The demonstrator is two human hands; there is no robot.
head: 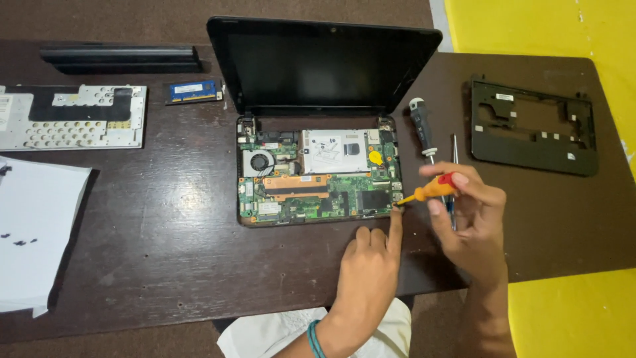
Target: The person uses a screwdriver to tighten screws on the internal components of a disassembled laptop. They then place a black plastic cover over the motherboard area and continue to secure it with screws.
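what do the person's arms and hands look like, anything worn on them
Both hands, the left hand and right hand, are bare, with no gloves and no rings visible. Both forearms are bare too, no sleeves showing. The left wrist carries a thin teal band.

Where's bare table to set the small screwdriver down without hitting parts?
Bare table lies between the white paper and the opened laptop, below the keyboard plate. A narrower patch sits under the black bezel. It is crowded right of the laptop: right hand, orange screwdriver, black-handled screwdriver.
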